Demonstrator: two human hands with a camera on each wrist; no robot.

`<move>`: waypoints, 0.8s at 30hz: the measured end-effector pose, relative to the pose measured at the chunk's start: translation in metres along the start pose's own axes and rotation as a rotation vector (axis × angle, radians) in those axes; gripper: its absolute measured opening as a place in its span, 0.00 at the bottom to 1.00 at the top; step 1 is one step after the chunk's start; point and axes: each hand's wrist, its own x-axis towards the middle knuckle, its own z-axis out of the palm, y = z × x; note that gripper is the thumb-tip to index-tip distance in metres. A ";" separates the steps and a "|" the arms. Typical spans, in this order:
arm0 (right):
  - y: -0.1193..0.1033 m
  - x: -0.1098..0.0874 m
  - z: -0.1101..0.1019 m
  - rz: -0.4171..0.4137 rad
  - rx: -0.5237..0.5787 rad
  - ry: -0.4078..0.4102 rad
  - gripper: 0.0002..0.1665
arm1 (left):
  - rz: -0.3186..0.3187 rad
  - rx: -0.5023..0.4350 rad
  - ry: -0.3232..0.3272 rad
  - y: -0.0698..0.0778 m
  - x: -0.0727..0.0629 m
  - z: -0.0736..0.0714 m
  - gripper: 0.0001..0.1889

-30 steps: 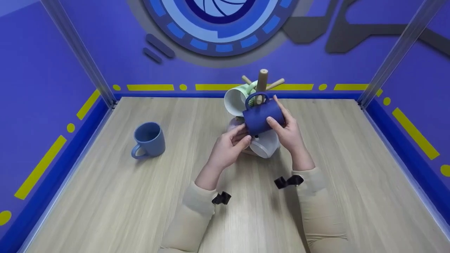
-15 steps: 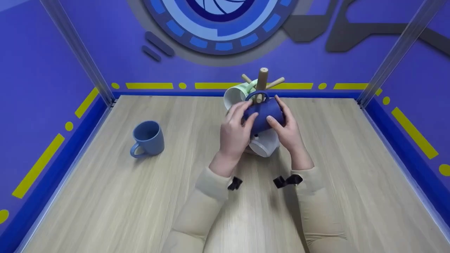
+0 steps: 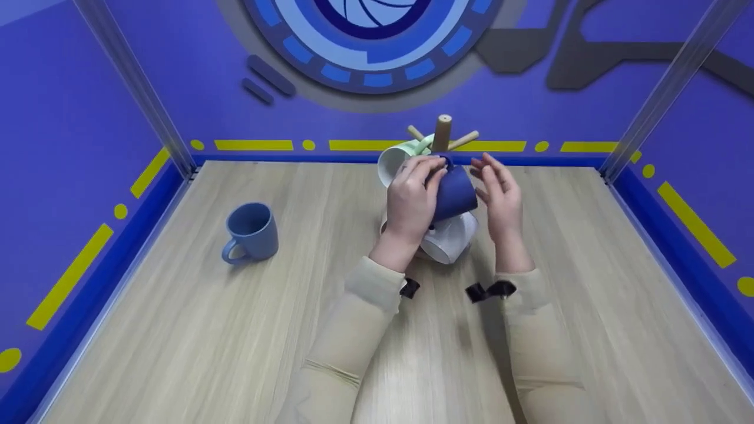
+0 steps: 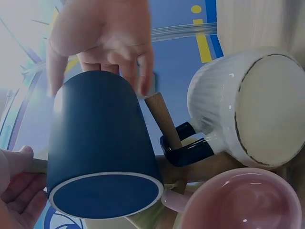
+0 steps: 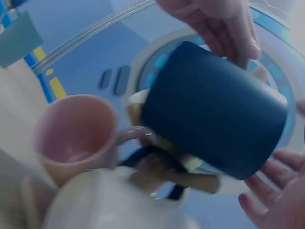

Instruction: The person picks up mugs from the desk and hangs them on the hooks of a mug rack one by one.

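A dark blue mug (image 3: 456, 191) hangs tilted on a front peg of the wooden mug tree (image 3: 443, 132). My left hand (image 3: 410, 197) has its fingers curled at the mug's handle and the peg tip, hiding most of both in the head view. Beside the mug's other end, my right hand (image 3: 500, 197) is off it, fingers loosely extended. The right wrist view shows the left fingers (image 5: 240, 40) pinching close behind the mug, and the right hand (image 5: 281, 191) spread near its side. In the left wrist view a peg tip (image 4: 35, 166) shows between the left thumb and fingers.
A light green mug (image 3: 392, 163) hangs at the tree's back left. Lower down hang a white mug (image 4: 267, 109) with a dark handle and a pink mug (image 4: 243, 202). A grey-blue mug (image 3: 253, 232) stands upright on the table's left. Bare pegs (image 3: 465, 139) stick out behind.
My left hand has risen from below the dark blue mug to its handle and peg. The right hand has let go of the mug and drawn off to the right.
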 end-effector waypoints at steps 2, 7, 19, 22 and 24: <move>-0.007 0.015 -0.002 0.070 0.055 0.009 0.30 | -0.005 -0.003 0.001 0.000 -0.001 0.001 0.08; -0.019 0.049 0.002 0.247 0.278 -0.049 0.33 | -0.017 0.007 0.001 0.001 -0.002 0.002 0.08; -0.008 0.062 0.009 0.188 0.449 -0.149 0.09 | -0.059 -0.054 -0.014 -0.002 0.002 -0.003 0.08; -0.007 0.056 0.010 0.136 0.422 -0.132 0.09 | -0.127 -0.115 -0.026 -0.007 0.005 -0.009 0.08; -0.007 0.052 0.011 0.097 0.408 -0.113 0.07 | -0.196 -0.175 -0.037 -0.011 0.008 -0.014 0.08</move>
